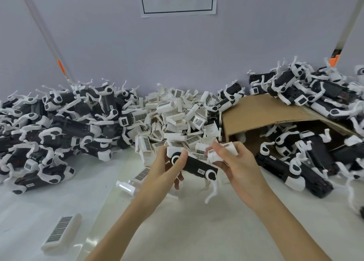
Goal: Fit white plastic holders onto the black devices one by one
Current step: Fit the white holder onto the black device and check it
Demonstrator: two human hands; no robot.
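Observation:
My left hand [167, 169] grips a black device [194, 165] by its left end, thumb across its top. The device has white round caps at both ends and a white hook hanging below its right end. My right hand [232, 162] holds a white plastic holder [220, 153] with a barcode label, just above the device's right end. Behind both hands lies a heap of loose white holders [177, 118].
A pile of devices with white parts [55, 126] fills the left of the white table. A tipped cardboard box [262, 113] at right spills more devices [295, 162]. A single holder [62, 233] lies at front left. A wall stands close behind.

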